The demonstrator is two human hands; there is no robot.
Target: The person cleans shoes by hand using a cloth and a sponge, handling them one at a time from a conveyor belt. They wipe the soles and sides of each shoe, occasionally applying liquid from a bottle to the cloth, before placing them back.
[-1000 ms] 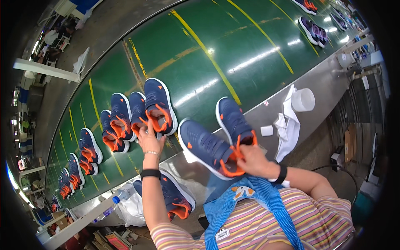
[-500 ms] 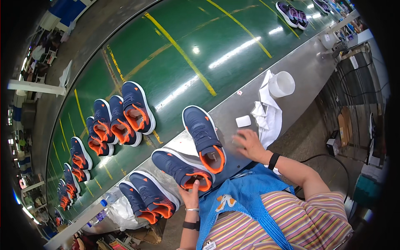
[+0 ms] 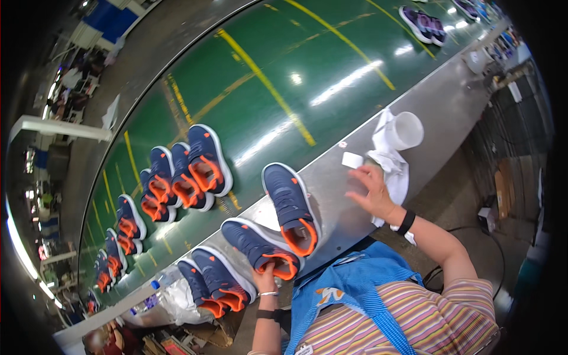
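Observation:
My left hand (image 3: 265,279) is closed on the heel and collar of a navy sneaker (image 3: 251,241) with an orange lining, its toe pointing away to the left. Touching it on the right, a matching sneaker (image 3: 291,204) rests on the metal ledge. My right hand (image 3: 374,192) is open over the ledge, thumb and fingers apart. Just beyond its fingertips lies a small white block (image 3: 352,160). A crumpled white cloth (image 3: 397,174) lies beside that hand, partly hidden behind it.
Two more navy sneakers (image 3: 216,278) sit on the ledge at the left. Several others stand on the green conveyor belt (image 3: 266,71). A translucent white cup (image 3: 408,131) stands by the cloth. Dark purple shoes (image 3: 423,25) are at the far right, and a plastic bag (image 3: 183,302) is at lower left.
My right hand has moved away from me, toward the cloth. The white block sits nearer the belt edge than before. My left hand keeps its hold on the sneaker. The whole view has shifted slightly.

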